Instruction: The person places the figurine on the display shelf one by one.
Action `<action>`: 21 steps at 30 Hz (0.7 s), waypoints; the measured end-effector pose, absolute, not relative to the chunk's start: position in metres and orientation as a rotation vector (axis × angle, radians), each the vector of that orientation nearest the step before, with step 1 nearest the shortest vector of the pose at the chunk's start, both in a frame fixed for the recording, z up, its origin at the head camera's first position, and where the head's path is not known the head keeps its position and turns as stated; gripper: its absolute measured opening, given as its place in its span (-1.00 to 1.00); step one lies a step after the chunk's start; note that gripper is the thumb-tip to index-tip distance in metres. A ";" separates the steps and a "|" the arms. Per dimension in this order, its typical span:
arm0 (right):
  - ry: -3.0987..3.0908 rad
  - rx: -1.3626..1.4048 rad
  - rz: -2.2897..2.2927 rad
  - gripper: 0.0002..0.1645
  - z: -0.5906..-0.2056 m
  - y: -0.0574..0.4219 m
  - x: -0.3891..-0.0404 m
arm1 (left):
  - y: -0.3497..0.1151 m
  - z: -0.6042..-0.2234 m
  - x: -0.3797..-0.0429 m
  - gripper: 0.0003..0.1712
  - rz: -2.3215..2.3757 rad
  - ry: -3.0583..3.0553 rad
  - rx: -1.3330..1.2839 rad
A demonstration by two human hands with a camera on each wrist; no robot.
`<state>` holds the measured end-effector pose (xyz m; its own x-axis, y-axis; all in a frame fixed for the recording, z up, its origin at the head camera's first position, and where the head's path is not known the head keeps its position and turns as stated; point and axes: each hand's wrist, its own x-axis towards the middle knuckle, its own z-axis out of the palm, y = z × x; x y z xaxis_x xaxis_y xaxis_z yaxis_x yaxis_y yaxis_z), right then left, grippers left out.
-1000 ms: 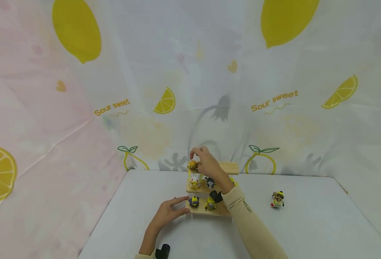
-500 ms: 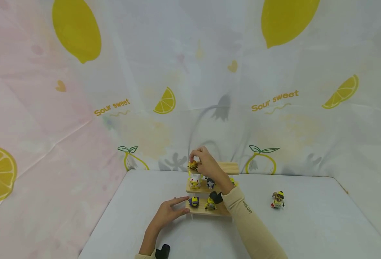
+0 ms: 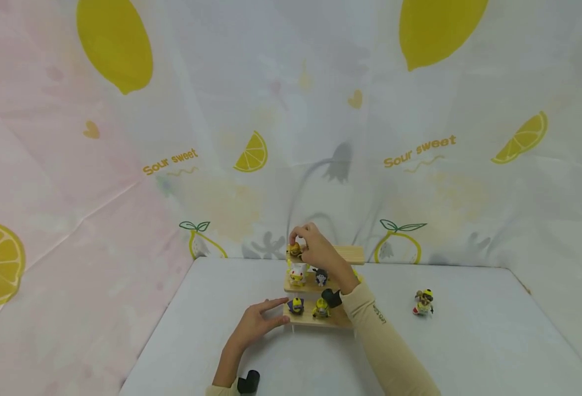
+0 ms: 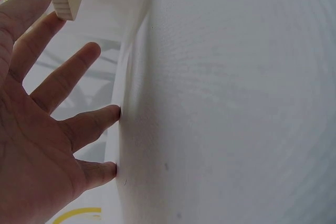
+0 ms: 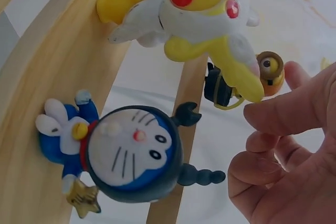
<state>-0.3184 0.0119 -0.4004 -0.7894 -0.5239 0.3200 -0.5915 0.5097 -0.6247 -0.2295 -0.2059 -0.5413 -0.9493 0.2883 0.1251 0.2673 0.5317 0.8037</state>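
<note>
A three-tier wooden display shelf (image 3: 337,324) stands on the white table. At the left of its top tier, my right hand (image 3: 319,247) pinches a small minion figurine (image 3: 295,249) between thumb and fingers. The right wrist view shows its round goggle and dark body beside the thumb. On the middle tier are a yellow figurine in a white rabbit outfit (image 5: 205,14) and a blue Doraemon figurine (image 5: 131,156). My left hand (image 3: 256,324) has its fingers spread, with index finger and thumb at the left end of the bottom tier. Two minion figurines, one purple-caped (image 3: 296,306) and one yellow (image 3: 321,308), stand there.
Another figurine with a yellow cap (image 3: 423,302) stands on the table (image 3: 469,341) to the right of the shelf. A lemon-printed cloth (image 3: 320,121) hangs behind the table. My right forearm covers the shelf's right side in the head view.
The minion figurine under my right fingers has turned slightly on the top tier. Both hands otherwise keep their places, and the head view has shifted a little.
</note>
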 end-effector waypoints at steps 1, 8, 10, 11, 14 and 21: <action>-2.659 0.984 1.153 -0.55 -0.399 0.012 -0.319 | -0.206 -0.541 -0.230 -0.40 1.427 2.729 0.500; -2.690 0.954 1.167 -0.69 -0.395 0.015 -0.316 | -0.206 -0.541 -0.232 -0.41 1.430 2.728 0.501; -2.685 0.953 1.157 -0.74 -0.396 0.015 -0.316 | -0.206 -0.541 -0.232 -0.41 1.435 2.726 0.497; -2.682 0.954 1.157 -0.77 -0.396 0.016 -0.315 | -0.206 -0.542 -0.232 -0.41 1.436 2.727 0.497; -2.670 0.967 1.153 -0.80 -0.398 0.016 -0.315 | -0.206 -0.544 -0.232 -0.42 1.445 2.724 0.501; -2.638 0.944 1.182 -0.83 -0.400 0.016 -0.316 | -0.207 -0.547 -0.232 -0.42 1.454 2.727 0.503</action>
<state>-0.3157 0.0158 -0.3997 -0.8029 -0.4981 0.3275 -0.5760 0.5065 -0.6416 -0.2320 -0.2066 -0.5465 -0.9483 0.2850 0.1399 0.2750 0.5171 0.8106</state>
